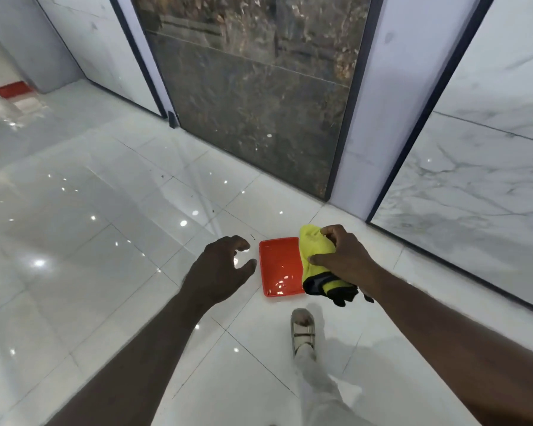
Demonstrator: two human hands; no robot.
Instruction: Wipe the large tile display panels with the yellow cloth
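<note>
While the left hand [220,269] hangs free, the right hand [340,256] grips the yellow cloth [316,250].

Yellow cloth [316,252] (black-edged), red tray [279,267]

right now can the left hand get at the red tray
Probably yes: the left hand hovers empty beside the red tray, nothing between them; the right hand and yellow cloth cover only its right side.

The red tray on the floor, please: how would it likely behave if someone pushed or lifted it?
The red tray looks like thin plastic, so probably light. On the glossy floor it would likely slide easily. The sheen inside may be liquid, which could slosh.
</note>
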